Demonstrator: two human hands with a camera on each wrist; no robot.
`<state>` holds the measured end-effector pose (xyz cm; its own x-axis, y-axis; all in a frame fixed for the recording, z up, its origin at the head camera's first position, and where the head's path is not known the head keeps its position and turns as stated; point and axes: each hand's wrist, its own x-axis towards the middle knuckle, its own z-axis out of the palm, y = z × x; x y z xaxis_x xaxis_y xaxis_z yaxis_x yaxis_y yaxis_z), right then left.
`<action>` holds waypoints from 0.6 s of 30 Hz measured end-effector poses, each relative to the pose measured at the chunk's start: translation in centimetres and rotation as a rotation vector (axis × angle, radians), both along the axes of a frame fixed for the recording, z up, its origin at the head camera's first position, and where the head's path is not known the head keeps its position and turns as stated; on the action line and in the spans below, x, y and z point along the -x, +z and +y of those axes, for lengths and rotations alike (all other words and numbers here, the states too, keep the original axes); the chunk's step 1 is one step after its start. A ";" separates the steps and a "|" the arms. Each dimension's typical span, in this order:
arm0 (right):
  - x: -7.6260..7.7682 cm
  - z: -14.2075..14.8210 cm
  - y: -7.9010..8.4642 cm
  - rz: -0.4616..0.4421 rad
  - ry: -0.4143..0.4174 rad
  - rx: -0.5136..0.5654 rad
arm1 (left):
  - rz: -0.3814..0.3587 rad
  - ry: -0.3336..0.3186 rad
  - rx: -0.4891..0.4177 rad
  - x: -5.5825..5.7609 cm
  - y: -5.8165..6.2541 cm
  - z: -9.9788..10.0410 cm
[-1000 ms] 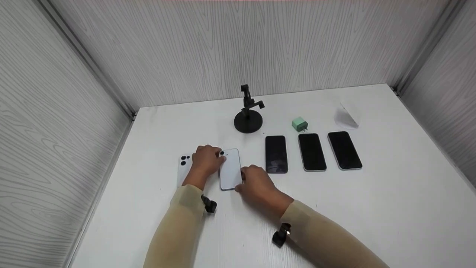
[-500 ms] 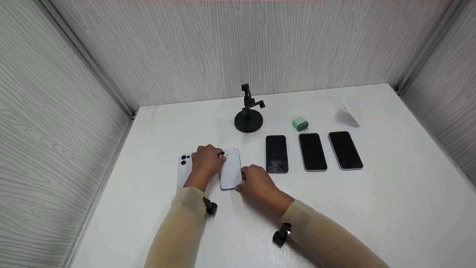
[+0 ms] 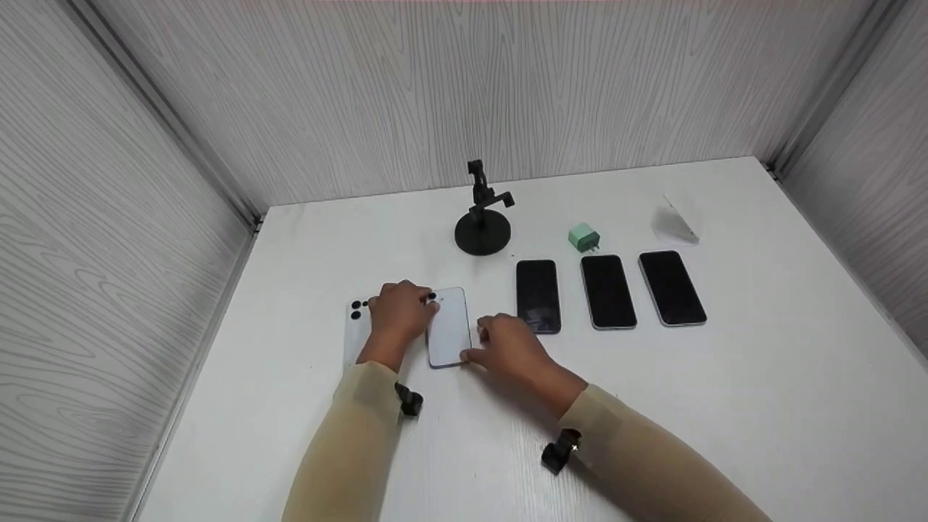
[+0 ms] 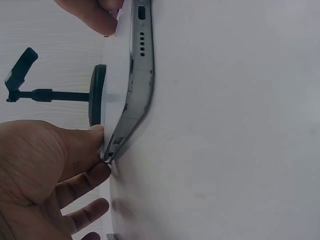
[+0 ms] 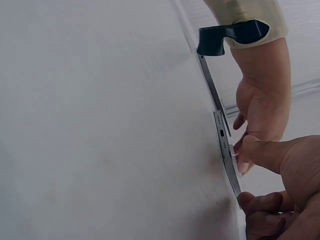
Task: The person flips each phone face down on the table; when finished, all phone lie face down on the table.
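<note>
A white phone [image 3: 449,333] lies back side up on the table, its round camera lens at the top left. My left hand [image 3: 399,312] pinches its upper left edge; in the left wrist view, the thumb [image 4: 82,145] sits over the back and a finger meets the side. At the lower right corner, my right thumb [image 3: 471,355] touches or nearly touches the phone, while the right hand's [image 3: 515,351] other fingers are loosely bent and apart from its right edge. Another white phone [image 3: 353,341], with several camera lenses, lies partly hidden under my left hand and wrist.
Three dark-screened phones stand in a row to the right: the nearest one [image 3: 538,296], the middle one [image 3: 608,291] and the far one [image 3: 672,288]. Behind them are a green charger plug [image 3: 583,237] and a clear folded piece [image 3: 676,221]. A black phone stand [image 3: 483,232] is at the back.
My right hand's fingers have come off the phone's right edge and shifted slightly right. The left hand keeps its pinch, and the phone lies where it was.
</note>
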<state>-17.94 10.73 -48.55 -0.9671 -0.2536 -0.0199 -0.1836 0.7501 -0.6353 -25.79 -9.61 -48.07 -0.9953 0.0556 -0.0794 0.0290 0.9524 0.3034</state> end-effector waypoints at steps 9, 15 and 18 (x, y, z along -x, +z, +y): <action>0.1 5.1 0.9 0.043 -0.162 -0.096 | -0.010 0.010 0.004 0.0 0.2 0.1; 0.6 8.1 0.9 0.038 -0.235 -0.154 | -0.019 0.015 -0.019 -0.1 0.3 0.1; 0.9 8.9 0.7 0.033 -0.253 -0.183 | -0.011 0.018 -0.031 -0.2 0.0 0.1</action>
